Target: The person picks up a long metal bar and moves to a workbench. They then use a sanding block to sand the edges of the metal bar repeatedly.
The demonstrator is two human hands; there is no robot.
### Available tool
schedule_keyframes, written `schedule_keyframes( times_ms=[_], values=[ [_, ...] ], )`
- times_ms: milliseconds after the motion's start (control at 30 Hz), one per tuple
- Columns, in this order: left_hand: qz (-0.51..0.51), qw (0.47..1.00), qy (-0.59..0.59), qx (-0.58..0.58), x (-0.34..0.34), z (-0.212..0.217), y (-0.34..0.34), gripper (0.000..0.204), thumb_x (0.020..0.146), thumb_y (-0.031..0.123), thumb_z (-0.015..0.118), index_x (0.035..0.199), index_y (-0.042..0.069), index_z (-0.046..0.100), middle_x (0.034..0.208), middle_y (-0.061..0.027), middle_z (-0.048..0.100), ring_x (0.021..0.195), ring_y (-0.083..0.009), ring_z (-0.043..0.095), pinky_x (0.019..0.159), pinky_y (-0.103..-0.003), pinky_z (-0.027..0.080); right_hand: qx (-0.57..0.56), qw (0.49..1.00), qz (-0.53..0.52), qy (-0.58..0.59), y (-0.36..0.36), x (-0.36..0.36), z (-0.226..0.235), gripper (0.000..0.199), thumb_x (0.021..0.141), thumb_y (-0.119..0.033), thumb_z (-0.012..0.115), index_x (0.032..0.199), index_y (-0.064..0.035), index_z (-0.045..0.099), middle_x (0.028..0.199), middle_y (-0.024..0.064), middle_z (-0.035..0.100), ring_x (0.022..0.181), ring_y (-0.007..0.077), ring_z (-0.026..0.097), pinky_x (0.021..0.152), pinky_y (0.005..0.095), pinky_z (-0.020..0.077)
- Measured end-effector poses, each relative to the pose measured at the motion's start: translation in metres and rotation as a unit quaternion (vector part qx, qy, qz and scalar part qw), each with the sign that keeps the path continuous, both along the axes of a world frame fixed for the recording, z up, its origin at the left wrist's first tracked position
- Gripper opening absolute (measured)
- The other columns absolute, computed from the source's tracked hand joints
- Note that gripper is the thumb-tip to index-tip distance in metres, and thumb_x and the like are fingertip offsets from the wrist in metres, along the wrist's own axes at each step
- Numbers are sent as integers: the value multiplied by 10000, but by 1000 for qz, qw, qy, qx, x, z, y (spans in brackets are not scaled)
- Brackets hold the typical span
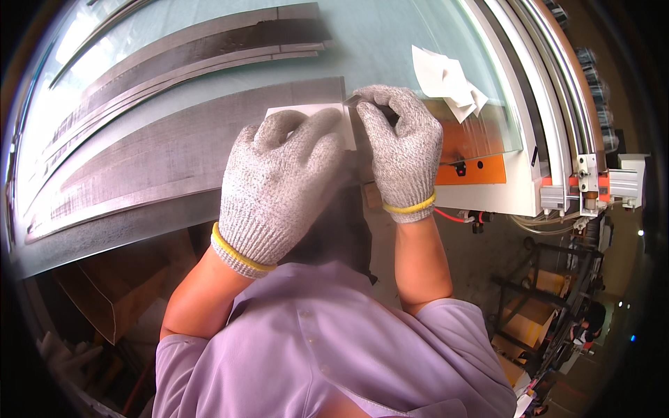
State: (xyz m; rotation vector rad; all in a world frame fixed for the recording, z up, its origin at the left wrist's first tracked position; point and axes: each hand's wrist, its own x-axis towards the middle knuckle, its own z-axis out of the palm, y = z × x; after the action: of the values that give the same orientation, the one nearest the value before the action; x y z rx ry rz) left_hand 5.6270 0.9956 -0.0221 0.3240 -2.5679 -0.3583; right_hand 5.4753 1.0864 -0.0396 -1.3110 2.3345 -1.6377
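Both my hands wear grey knit gloves with yellow cuffs. My left hand point(279, 174) rests with bent fingers on a small white paper point(306, 109), which lies at the right end of a broad dark grey sheet point(174, 139). Its thumb side is blurred. Just right of that end, my right hand point(401, 136) is closed in a pinch, thumb against forefinger. A thin dark bit shows at these fingertips, too small to name. The sheet lies on a pale glass-like tabletop point(380, 42).
More long dark strips point(209, 42) lie farther back. Crumpled white paper point(446, 80) sits at the right, near an orange panel point(470, 171) and a white metal rail point(550, 76). Below the table stand a cardboard box point(122, 292) at left and a black rack point(540, 299) at right.
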Motion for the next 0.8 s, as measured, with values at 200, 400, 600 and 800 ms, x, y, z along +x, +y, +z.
schedule_keyframes(
  times_ms=[200,400,600,800],
  values=[
    [4,1000,-2,-1,0,0,0,334,762,206,781,1059,91,680,1283,-62,659,1114,-329,595,963,-468,470,-10,1000,-4,0,-2,0,-3,109,855,-14,685,962,3,699,920,164,695,851,337,689,775,393,539],
    [2,1000,6,1,-1,-2,-1,334,770,221,780,1062,93,680,1283,-60,660,1112,-327,597,956,-466,470,-18,1000,-2,12,-2,-1,-5,107,857,-25,686,961,1,699,922,168,695,854,346,687,779,401,537],
    [5,1000,5,0,0,-1,0,333,773,220,778,1066,96,679,1280,-57,660,1110,-325,601,944,-466,472,-22,1000,-5,15,-2,0,-5,108,853,-20,685,957,4,698,919,169,695,850,348,688,773,398,537],
    [6,1000,8,5,-1,-1,0,338,766,207,783,1068,97,678,1280,-56,660,1113,-328,601,943,-465,474,-14,999,-11,32,-2,1,-3,98,844,3,682,941,9,696,909,169,692,843,342,690,771,396,538]
  ],
)
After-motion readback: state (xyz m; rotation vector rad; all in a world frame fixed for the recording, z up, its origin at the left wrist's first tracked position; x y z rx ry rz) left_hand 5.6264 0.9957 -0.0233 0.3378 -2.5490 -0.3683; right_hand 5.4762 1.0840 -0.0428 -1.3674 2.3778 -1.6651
